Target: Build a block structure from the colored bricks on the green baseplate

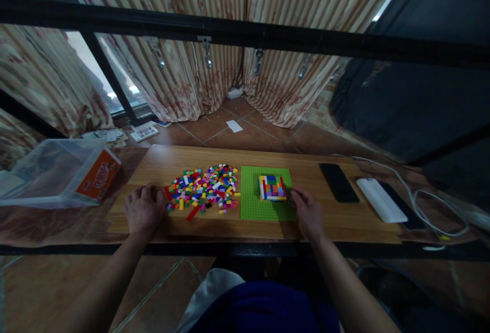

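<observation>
My left hand (144,209) lies palm down on the wooden board, fingers apart, just left of a loose pile of small coloured building bricks (209,187). On a green studded baseplate (249,210) stands a small block built from bricks (272,188), with white, blue, red, orange and yellow pieces showing. To its right, over the plate's edge, is my right hand (309,213). Its thumb and fingertips are drawn together close to the block's right side. Anything between those fingertips is too small to make out.
A clear plastic bin (57,170) with an orange label stands at the left. A black phone (339,182), a white power bank (381,200) and a white cable (415,200) lie at the right. A dark metal bar (245,32) crosses in front of the curtains.
</observation>
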`<state>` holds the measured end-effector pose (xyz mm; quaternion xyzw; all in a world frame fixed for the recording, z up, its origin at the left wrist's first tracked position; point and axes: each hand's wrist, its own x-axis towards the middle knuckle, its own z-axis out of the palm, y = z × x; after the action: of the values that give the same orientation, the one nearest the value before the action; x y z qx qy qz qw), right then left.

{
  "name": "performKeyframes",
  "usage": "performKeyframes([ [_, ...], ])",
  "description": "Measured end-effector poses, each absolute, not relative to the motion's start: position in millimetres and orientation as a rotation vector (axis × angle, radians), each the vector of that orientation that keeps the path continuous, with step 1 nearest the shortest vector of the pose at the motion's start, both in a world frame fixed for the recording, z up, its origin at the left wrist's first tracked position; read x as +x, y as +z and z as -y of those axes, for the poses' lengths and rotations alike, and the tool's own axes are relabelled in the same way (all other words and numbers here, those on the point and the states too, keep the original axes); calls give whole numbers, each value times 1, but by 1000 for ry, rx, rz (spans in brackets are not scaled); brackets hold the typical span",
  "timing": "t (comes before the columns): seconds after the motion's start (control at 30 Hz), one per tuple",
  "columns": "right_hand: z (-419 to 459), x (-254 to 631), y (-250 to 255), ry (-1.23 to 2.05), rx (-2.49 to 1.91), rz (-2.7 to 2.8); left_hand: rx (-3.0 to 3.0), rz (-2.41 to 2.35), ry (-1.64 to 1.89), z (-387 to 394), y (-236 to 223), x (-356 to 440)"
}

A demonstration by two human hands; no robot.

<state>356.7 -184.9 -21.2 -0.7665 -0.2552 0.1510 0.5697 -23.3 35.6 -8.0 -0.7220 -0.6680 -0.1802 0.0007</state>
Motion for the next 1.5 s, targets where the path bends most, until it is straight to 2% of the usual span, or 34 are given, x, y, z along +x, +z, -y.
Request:
performKeyframes([
  [0.17, 166, 370, -14, 568, -1787, 553, -2260, 2136, -580, -34, -6, -22],
  [0.53, 157, 372, -2, 691, -1953, 574, -2280, 2151, -653, -34, -10, -22],
  [0.97, 162, 368, 14, 719, -2025, 588, -2281, 2186, -654, -33, -11, -22],
  [1.5, 163, 366, 8, 658, -2078, 632, -2253, 2176, -593, -33, -12, -21],
])
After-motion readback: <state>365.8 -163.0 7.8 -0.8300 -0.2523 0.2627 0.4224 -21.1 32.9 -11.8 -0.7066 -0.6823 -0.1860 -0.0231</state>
